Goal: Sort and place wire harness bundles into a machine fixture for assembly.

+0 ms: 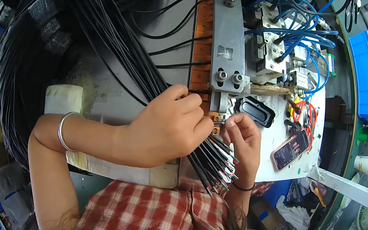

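Note:
My left hand (pixel 167 124) is closed, knuckles up, around a thick bundle of black cables (pixel 118 39). The bundle runs in from the far left and passes beneath the hand. Stripped cable ends (pixel 219 168) with thin coloured wires fan out on its near right side. Against the left fingertips sits an orange clamp block (pixel 216 117), at the near end of a metal press arm (pixel 230 44). My right hand (pixel 245 138) is beside that block, thumb and forefinger pinched together at it; what lies between them is too small to make out.
An orange block rail (pixel 204 35) holding single black cables extends away. To the right are a valve unit (pixel 270 41) with blue air hoses, a black tray (pixel 256 111), a phone (pixel 291 150) and red-handled tools (pixel 310 117). A blue bin (pixel 367 73) stands farther right.

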